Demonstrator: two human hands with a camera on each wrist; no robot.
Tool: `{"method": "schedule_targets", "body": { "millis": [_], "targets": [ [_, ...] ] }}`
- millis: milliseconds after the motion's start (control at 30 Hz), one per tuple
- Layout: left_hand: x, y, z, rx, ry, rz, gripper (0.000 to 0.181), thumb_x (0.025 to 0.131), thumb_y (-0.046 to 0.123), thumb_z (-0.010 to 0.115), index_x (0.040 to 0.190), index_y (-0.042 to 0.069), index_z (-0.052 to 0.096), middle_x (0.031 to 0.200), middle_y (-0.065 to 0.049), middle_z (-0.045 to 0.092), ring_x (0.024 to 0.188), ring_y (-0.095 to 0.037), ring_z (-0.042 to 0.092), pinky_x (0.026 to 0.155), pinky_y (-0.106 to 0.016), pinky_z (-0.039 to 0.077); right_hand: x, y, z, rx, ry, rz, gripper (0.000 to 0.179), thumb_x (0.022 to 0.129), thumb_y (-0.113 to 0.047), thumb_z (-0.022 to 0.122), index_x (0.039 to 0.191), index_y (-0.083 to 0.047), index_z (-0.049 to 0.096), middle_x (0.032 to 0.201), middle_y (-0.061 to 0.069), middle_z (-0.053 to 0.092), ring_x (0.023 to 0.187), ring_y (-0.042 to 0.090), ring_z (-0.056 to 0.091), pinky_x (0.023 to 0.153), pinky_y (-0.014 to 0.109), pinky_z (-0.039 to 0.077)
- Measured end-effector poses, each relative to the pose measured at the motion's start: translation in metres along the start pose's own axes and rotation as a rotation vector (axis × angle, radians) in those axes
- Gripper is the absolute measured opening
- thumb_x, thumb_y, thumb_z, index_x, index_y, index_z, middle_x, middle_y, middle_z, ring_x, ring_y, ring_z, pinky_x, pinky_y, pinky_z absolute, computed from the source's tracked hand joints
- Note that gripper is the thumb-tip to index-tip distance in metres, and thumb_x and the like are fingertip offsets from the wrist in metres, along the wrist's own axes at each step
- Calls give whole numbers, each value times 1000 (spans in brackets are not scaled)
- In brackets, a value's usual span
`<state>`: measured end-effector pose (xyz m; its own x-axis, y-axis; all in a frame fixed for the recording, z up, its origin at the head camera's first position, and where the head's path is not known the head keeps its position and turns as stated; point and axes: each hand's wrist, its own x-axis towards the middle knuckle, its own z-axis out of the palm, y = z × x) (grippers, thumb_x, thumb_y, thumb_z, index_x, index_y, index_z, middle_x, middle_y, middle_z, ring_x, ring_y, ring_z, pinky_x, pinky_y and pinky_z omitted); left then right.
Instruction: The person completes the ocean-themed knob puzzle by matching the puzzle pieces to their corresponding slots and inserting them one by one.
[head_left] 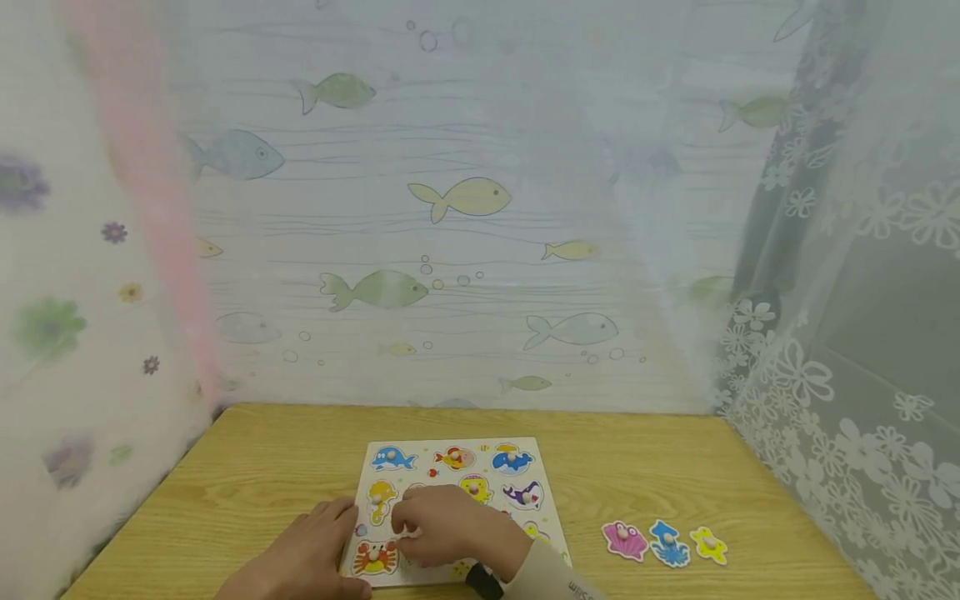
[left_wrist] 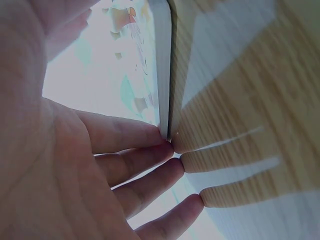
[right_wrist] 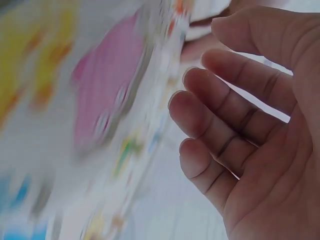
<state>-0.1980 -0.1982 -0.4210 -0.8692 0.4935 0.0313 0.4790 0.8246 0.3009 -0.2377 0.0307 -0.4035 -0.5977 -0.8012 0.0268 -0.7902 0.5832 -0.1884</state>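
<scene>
A wooden peg puzzle board (head_left: pixel 551 533) with sea-animal pieces lies on the table. My left hand (head_left: pixel 303 550) rests at its left edge, and in the left wrist view the extended fingers (left_wrist: pixel 132 136) touch the board's side. Above the board's middle hovers my right hand (head_left: pixel 450 525), fingers loosely bent. The right wrist view shows nothing held in it; beside it is a blurred pink shape (right_wrist: pixel 107 80) on the board. A crab piece (head_left: pixel 375 557) and a seahorse piece (head_left: pixel 381 502) sit on the board's left side. My right hand hides part of the board's middle.
To the board's right, on the wooden table (head_left: pixel 675 467), lie a pink shell piece (head_left: pixel 626 546), a blue squid piece (head_left: pixel 670 552) and a yellow starfish piece (head_left: pixel 708 552). A fish-print curtain (head_left: pixel 480 350) hangs behind the table, with a lacy curtain (head_left: pixel 862 467) at the right.
</scene>
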Motion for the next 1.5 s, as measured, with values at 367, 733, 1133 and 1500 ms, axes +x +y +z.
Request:
{"method": "schedule_targets", "body": {
  "millis": [367,733,1133,1500],
  "targets": [
    [0,2,-2,-22,-36,-39,105,62,72,72,131,-5,49,130,-16,48,115,-35,47,90,-60,38,-64,49,-10,-4,124,54,8,90,-30,64,94,-24,68,84,-18,52,70,-3,46,62,16,41],
    [0,2,-3,-5,-26,-43,106,62,72,72,129,-6,49,129,-17,48,116,-35,46,91,-60,38,-118,87,-19,-19,163,166,5,89,-27,65,89,-21,65,84,-14,54,72,0,47,64,21,44],
    [-2,4,-4,-17,-39,-60,105,63,71,72,131,-5,48,132,-15,47,117,-32,44,93,-59,37,-171,116,-27,-11,241,298,6,86,-22,68,89,-19,64,80,-13,52,70,1,46,60,26,43],
    [0,7,-1,6,-17,-41,103,65,71,71,130,-6,49,130,-15,48,117,-33,45,92,-59,38,-215,142,-37,95,185,404,9,90,-23,65,96,-16,65,83,-15,51,71,2,47,60,28,43]
  ]
}}
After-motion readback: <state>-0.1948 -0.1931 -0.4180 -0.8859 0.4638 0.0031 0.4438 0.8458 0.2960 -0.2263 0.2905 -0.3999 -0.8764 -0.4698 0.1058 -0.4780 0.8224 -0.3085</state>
